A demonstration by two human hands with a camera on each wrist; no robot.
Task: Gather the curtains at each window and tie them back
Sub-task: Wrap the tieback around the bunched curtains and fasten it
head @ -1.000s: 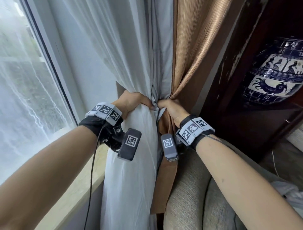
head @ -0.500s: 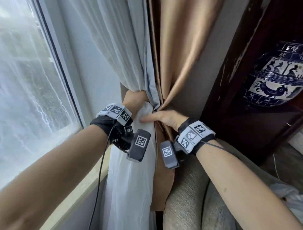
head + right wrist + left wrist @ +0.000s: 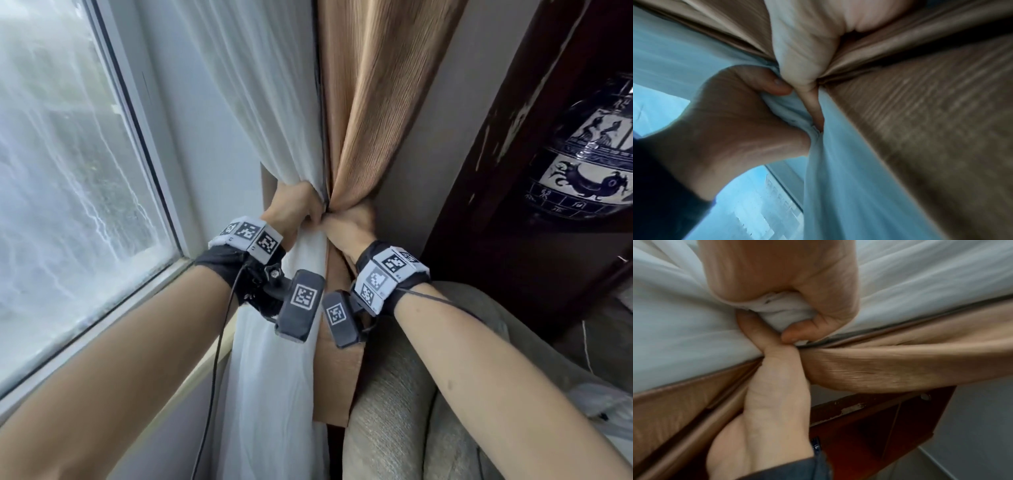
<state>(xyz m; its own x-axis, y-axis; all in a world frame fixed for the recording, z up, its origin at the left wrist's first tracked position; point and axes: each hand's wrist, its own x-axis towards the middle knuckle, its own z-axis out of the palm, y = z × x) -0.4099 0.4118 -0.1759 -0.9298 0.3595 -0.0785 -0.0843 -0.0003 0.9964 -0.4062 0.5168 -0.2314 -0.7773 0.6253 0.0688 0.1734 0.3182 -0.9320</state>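
Observation:
A white sheer curtain (image 3: 267,113) and a tan curtain (image 3: 373,102) hang side by side to the right of the window and are pinched in at waist height. My left hand (image 3: 294,210) grips the gathered white fabric; in the left wrist view the white curtain (image 3: 781,311) is bunched inside that hand (image 3: 789,280). My right hand (image 3: 349,228) touches it from the right, with its fingers curled round the tan curtain's folds (image 3: 869,366). In the right wrist view the right hand (image 3: 805,53) digs into the seam between the two curtains, against the left hand (image 3: 735,113). No tie-back shows.
The window pane (image 3: 68,171) and its sill (image 3: 113,329) lie to the left. A dark wooden cabinet (image 3: 507,192) holding a blue-and-white vase (image 3: 582,164) stands close on the right. A grey upholstered armchair (image 3: 394,418) presses against the curtains' lower part.
Half a second ago my right hand lay flat with fingers stretched across the curtains; now it is curled round the tan curtain beside the left hand. The left hand kept its grip.

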